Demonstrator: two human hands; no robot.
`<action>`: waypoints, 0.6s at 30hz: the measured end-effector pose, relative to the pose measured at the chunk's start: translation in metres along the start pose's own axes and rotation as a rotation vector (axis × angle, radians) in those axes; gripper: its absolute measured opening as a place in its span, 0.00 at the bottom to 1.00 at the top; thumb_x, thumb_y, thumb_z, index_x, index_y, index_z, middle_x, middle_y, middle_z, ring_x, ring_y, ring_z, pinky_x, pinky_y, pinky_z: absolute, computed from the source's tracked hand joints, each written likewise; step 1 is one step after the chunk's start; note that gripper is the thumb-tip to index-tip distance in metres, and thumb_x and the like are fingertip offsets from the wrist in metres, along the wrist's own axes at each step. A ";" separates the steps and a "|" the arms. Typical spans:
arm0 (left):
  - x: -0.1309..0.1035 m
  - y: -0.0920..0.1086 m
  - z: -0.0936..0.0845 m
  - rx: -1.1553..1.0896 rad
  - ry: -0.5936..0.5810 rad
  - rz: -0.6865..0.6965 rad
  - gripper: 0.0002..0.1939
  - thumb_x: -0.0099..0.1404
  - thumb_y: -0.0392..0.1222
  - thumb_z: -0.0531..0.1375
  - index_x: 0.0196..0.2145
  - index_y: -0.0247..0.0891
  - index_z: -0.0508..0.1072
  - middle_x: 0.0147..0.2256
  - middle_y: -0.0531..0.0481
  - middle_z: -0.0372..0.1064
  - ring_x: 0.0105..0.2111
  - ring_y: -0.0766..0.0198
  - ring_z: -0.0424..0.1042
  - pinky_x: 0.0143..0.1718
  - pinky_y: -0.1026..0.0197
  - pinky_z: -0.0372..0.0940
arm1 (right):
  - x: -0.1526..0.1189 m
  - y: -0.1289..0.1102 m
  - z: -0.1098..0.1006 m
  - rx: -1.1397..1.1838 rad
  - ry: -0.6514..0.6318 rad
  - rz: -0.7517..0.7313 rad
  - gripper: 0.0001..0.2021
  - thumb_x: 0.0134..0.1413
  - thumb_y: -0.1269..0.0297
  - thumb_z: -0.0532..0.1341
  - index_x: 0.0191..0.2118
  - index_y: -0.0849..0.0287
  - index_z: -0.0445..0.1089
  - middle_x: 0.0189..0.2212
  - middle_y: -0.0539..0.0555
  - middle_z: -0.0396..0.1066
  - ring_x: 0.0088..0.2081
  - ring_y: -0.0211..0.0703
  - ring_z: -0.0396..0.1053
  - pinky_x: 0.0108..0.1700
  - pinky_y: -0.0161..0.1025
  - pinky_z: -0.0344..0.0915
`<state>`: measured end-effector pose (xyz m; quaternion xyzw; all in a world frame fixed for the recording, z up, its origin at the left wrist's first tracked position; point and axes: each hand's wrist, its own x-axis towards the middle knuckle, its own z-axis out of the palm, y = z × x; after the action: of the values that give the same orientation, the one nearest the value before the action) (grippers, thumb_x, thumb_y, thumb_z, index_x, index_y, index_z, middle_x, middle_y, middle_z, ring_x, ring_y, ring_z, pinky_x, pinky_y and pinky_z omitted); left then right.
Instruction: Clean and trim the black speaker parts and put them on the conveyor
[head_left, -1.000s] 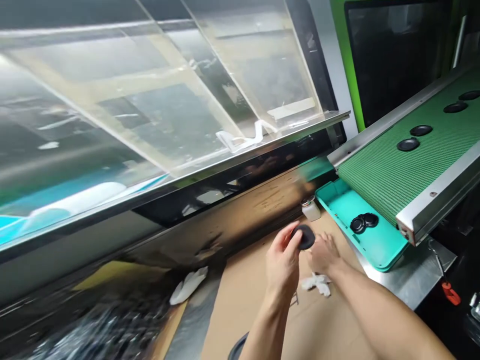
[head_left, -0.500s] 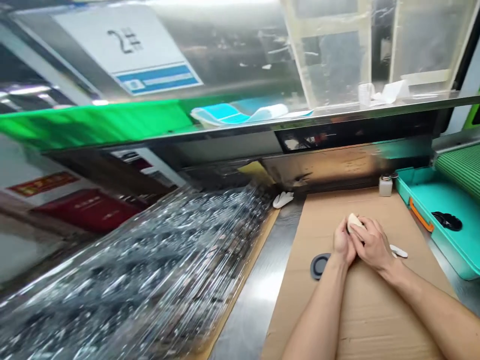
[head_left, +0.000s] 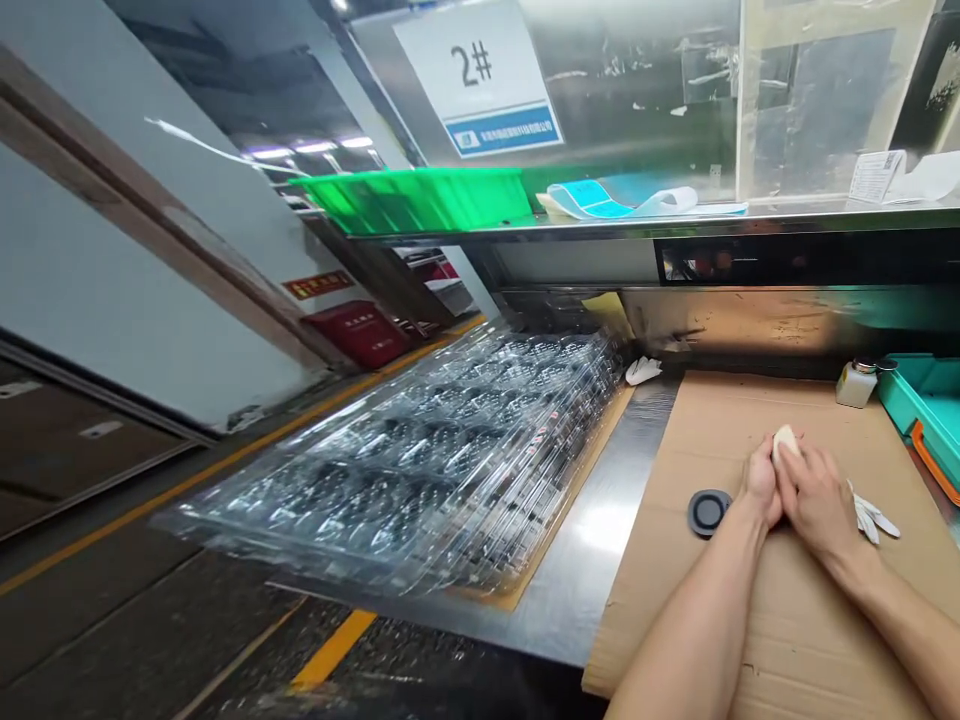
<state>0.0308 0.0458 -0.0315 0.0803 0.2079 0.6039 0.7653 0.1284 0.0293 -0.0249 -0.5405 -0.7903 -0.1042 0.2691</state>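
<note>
My left hand (head_left: 760,482) and my right hand (head_left: 821,495) are closed together above the cardboard sheet (head_left: 795,620). Between them pokes out a small cream-coloured piece (head_left: 785,442); whether it is cloth or sponge I cannot tell. The right fingers press on it while the left hand cups it from the other side, and the palms hide the rest. A dark grey rounded-square part (head_left: 708,512) with a ring in its middle lies flat just left of my left wrist. White gloves (head_left: 877,518) lie partly behind my right hand.
Stacked clear plastic trays (head_left: 450,420) fill the left of the metal bench (head_left: 592,540). Another white glove (head_left: 643,371) lies by them. At the back right are a small bottle (head_left: 855,388) and a teal bin (head_left: 907,395). A shelf above holds a green bin (head_left: 427,200).
The view has swung to the left, so the bench and hands sit further right and more floor shows. My hands stay closed around the cream piece.
</note>
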 end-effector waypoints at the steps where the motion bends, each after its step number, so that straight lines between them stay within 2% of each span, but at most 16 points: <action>1: 0.001 0.000 0.000 -0.004 0.013 0.001 0.20 0.73 0.47 0.49 0.40 0.34 0.77 0.48 0.38 0.75 0.48 0.56 0.76 0.55 0.56 0.67 | 0.000 0.000 -0.001 -0.002 -0.020 -0.029 0.20 0.69 0.57 0.49 0.57 0.53 0.72 0.53 0.60 0.71 0.45 0.52 0.65 0.45 0.45 0.61; 5: 0.002 0.001 -0.002 -0.022 0.031 0.017 0.17 0.74 0.46 0.50 0.40 0.36 0.76 0.47 0.40 0.76 0.47 0.58 0.76 0.54 0.56 0.68 | -0.002 0.002 -0.001 -0.023 0.005 0.079 0.20 0.68 0.57 0.49 0.54 0.55 0.74 0.49 0.61 0.73 0.44 0.53 0.65 0.44 0.46 0.62; 8: 0.003 0.000 -0.002 -0.014 0.020 -0.011 0.19 0.74 0.48 0.49 0.40 0.35 0.76 0.46 0.39 0.76 0.47 0.56 0.77 0.54 0.54 0.68 | 0.000 0.004 0.002 0.042 -0.052 -0.037 0.19 0.68 0.58 0.50 0.56 0.52 0.72 0.54 0.59 0.70 0.46 0.53 0.65 0.47 0.47 0.63; 10: 0.003 0.000 -0.001 -0.008 0.009 -0.007 0.20 0.74 0.47 0.48 0.41 0.34 0.76 0.45 0.39 0.77 0.47 0.56 0.76 0.54 0.53 0.69 | 0.003 0.008 0.005 0.094 -0.006 0.055 0.19 0.67 0.57 0.51 0.54 0.55 0.72 0.51 0.60 0.71 0.47 0.54 0.65 0.50 0.49 0.64; 12: 0.004 -0.001 -0.001 -0.003 -0.003 0.005 0.19 0.74 0.46 0.48 0.42 0.34 0.77 0.43 0.39 0.77 0.48 0.56 0.76 0.55 0.53 0.68 | 0.007 0.013 0.007 0.193 0.025 0.146 0.21 0.65 0.56 0.53 0.57 0.58 0.69 0.50 0.63 0.69 0.50 0.55 0.66 0.52 0.49 0.64; 15: 0.003 -0.001 -0.001 -0.003 0.014 0.020 0.20 0.74 0.45 0.48 0.41 0.33 0.77 0.42 0.38 0.77 0.47 0.56 0.76 0.55 0.54 0.68 | 0.006 0.021 0.004 0.370 -0.025 0.180 0.27 0.60 0.56 0.57 0.62 0.61 0.61 0.53 0.64 0.66 0.52 0.54 0.67 0.53 0.48 0.66; 18: 0.002 0.001 -0.002 -0.025 0.058 0.031 0.19 0.75 0.45 0.48 0.39 0.34 0.75 0.43 0.39 0.76 0.46 0.57 0.76 0.55 0.55 0.68 | 0.001 0.026 -0.005 0.485 -0.144 0.207 0.28 0.57 0.58 0.60 0.62 0.59 0.61 0.52 0.62 0.70 0.51 0.53 0.70 0.53 0.46 0.66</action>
<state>0.0296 0.0480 -0.0339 0.0564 0.2211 0.6204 0.7504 0.1537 0.0383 -0.0229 -0.5441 -0.7499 0.1546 0.3430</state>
